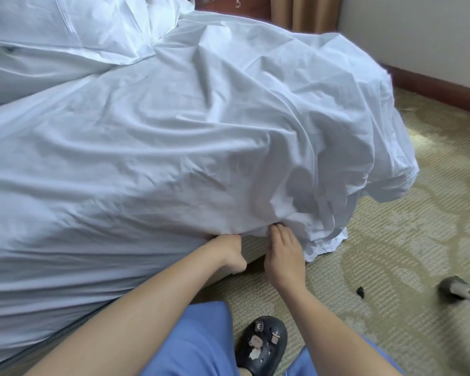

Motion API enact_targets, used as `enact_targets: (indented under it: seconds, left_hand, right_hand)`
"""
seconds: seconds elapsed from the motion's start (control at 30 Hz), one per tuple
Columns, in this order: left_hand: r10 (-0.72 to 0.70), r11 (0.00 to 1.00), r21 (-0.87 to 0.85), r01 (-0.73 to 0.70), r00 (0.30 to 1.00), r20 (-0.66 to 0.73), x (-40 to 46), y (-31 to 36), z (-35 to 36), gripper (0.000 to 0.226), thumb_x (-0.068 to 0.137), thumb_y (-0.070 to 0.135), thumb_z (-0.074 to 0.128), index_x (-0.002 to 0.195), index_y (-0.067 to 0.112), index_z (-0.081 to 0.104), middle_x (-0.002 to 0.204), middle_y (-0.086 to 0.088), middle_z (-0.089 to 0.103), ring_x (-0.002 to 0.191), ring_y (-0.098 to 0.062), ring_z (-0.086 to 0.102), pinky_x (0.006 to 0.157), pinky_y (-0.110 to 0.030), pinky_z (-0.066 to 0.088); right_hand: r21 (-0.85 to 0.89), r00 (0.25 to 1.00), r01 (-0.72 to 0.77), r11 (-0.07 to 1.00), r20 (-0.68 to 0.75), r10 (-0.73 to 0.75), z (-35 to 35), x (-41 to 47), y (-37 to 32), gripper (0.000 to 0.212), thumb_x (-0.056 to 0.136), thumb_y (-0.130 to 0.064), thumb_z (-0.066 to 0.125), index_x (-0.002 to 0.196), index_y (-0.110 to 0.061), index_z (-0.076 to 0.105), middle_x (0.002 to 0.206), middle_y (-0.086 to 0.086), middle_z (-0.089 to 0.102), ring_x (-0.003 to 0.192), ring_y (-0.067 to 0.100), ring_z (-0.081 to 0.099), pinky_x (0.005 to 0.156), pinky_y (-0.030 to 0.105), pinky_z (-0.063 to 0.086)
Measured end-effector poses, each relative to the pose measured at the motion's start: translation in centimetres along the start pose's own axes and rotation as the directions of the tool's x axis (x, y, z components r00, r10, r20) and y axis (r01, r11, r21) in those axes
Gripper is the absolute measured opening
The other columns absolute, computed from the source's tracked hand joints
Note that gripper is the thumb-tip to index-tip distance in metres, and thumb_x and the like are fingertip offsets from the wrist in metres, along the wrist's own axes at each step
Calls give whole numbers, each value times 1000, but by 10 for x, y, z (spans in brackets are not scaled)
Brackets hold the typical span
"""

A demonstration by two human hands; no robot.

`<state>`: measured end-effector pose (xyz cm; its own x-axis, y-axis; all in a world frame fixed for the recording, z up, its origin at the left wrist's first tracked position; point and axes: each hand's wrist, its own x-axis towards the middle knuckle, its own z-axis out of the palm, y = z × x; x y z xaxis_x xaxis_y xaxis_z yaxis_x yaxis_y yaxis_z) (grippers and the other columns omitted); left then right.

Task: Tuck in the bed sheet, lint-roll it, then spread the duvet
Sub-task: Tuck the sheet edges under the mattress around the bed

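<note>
While the bed (79, 164) fills most of the frame from the left edge to the centre, its white bed sheet (152, 147) lies stretched over the mattress with many creases, taut along the lower left side and loose toward the right. Bunched over the corner at the right of centre and spilling down to the patterned carpet (391, 267) is a white heap (337, 131) that I take to be the duvet, though white on white makes the border hard to tell. Pillows (73, 25) sit at the upper left. Both bare arms reach up from the bottom of the frame to the mattress edge just below centre. The left hand (228, 251) has its fingers curled round the sheet's hem, pushing it in under the mattress; the right hand (282, 251) sits just beside it, fingers bent with the tips hidden in the fold of cloth, so I judge it to be pinching the sheet as well. A dark clog (261, 346) stands on the carpet below, and a grey metal object (456, 291), cut by the frame's edge, lies at the lower right. Tucking looks about halfway along this side. The risk I see is the heavy heap hanging off the corner: its weight could drag the loose sheet back out, or the hem could be tucked with creases trapped beneath.
</note>
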<state>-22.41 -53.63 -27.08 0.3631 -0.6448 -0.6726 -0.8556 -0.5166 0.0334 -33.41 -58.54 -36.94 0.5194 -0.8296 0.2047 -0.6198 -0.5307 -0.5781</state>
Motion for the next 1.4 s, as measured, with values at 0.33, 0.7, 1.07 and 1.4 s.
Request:
enact_targets:
  seconds: [0.33, 0.7, 1.07, 1.4]
  left_hand:
    - [-42, 986, 162, 28, 996, 85, 3, 8, 9, 102, 84, 28, 70, 150, 0, -3, 157, -18, 10, 145, -30, 14, 115, -33, 21]
    - [93, 946, 315, -75, 995, -41, 3, 2, 9, 38, 89, 7, 52, 126, 2, 45, 126, -14, 52, 115, -29, 53, 89, -34, 47]
    - [66, 966, 254, -58, 998, -20, 10, 3, 2, 60, 85, 0, 52, 140, -2, 27, 122, -16, 51, 109, -29, 54, 78, -31, 46]
    - [111, 962, 262, -81, 989, -100, -9, 9, 1, 53, 87, 3, 49, 139, 4, 41, 133, -13, 50, 119, -27, 51, 96, -36, 48]
  right_hand:
    - [-271, 737, 614, 741, 534, -415, -23, -6, 18, 56, 71, -22, 36, 113, -12, 71, 118, 4, 68, 109, 19, 65, 92, 33, 50]
    - [-388, 844, 449, 805, 480, -239, -12, 12, -7, 53, 75, -23, 48, 124, -8, 63, 122, 6, 65, 118, 22, 58, 111, 36, 31]
    - [-384, 826, 433, 815, 532, -188, -8, 64, -31, 33, 96, -17, 44, 125, -19, 58, 130, 2, 57, 123, 25, 49, 103, 34, 32]
    - [-278, 788, 567, 775, 459, -411, -39, 38, 13, 60, 86, -1, 47, 145, -4, 35, 147, 13, 42, 139, 28, 33, 118, 33, 11]
